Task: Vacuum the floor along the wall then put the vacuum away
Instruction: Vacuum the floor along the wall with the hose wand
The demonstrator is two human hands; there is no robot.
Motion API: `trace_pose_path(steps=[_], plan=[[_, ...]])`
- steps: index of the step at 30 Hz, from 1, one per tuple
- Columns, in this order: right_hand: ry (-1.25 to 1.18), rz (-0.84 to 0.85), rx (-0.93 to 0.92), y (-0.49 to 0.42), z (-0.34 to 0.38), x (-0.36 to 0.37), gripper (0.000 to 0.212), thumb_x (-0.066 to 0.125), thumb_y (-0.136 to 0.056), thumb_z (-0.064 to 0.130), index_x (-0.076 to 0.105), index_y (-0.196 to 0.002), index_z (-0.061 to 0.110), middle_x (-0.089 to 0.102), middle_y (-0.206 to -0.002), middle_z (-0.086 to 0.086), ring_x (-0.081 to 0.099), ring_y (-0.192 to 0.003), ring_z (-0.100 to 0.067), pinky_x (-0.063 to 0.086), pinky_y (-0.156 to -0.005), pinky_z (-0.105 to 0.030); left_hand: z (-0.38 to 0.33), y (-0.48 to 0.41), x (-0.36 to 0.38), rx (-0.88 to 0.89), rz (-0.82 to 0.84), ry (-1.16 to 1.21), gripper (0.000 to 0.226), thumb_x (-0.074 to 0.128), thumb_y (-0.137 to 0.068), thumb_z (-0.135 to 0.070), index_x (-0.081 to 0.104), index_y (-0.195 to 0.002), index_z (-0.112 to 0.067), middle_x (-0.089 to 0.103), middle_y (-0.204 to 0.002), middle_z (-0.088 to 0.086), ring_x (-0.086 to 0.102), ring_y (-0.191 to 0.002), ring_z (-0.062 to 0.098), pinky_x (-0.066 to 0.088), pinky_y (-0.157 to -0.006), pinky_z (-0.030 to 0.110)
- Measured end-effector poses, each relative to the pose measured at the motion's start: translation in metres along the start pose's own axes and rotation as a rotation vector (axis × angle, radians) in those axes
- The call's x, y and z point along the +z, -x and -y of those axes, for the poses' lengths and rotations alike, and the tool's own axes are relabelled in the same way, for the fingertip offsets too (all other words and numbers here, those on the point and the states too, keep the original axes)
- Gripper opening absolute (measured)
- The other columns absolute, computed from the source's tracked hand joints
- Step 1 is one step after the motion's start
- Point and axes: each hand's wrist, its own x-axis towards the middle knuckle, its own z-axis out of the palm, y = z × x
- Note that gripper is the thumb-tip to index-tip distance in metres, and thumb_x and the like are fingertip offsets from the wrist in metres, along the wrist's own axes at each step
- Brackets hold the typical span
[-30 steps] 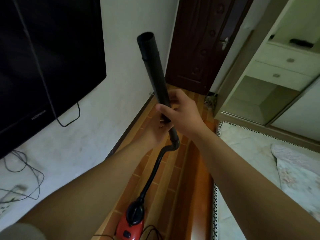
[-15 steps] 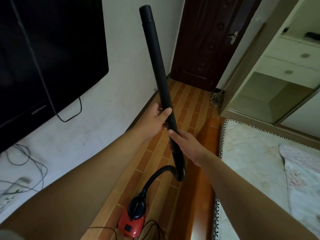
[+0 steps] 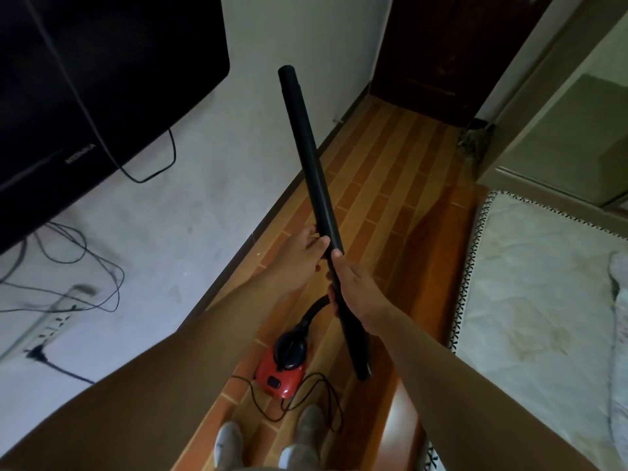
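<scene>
A long black vacuum tube points up and away from me, its open end high in front of the white wall. My right hand grips the tube's lower part, thumb along it. My left hand holds the tube just above, fingers behind it and thumb on the front. A black hose curves from behind my right hand down to the small red vacuum body, which sits on the wooden floor in front of my feet.
A black power cord loops on the floor by my shoes. A dark TV hangs on the left wall above a power strip and cables. A bed lies right, a dark door ahead, a cabinet beside it.
Both hands slid down the tube and moved apart: the right hand now grips lower and nearer me, the left just above. My view tilted down, bringing my feet into sight.
</scene>
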Motion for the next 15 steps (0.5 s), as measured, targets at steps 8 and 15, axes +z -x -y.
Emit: trace_pose_path(steps=[8,15], plan=[[0.066,-0.134,0.116,-0.025,-0.054,0.009,0.065,0.038,-0.097,0.073,0.054,-0.072,0.016,0.047,-0.049,0.003,0.046,-0.042,-0.017,0.039,-0.049,-0.035,0.067,0.001,-0.002,-0.138,-0.007,-0.149,0.034,0.048,-0.103,-0.035,0.057,-0.132,-0.021,0.061,-0.130,-0.003,0.057,-0.120,0.015,0.045,-0.106,0.040],[0.105,-0.230,0.234,-0.073,-0.127,0.012,0.069,0.040,-0.092,0.080,0.054,-0.069,0.015,0.049,-0.054,-0.004,0.048,-0.043,-0.020,0.043,-0.052,-0.036,0.194,0.000,-0.013,-0.297,-0.022,-0.383,0.027,0.049,-0.100,-0.022,0.060,-0.125,-0.023,0.058,-0.115,-0.011,0.055,-0.109,0.010,0.037,-0.090,0.022]])
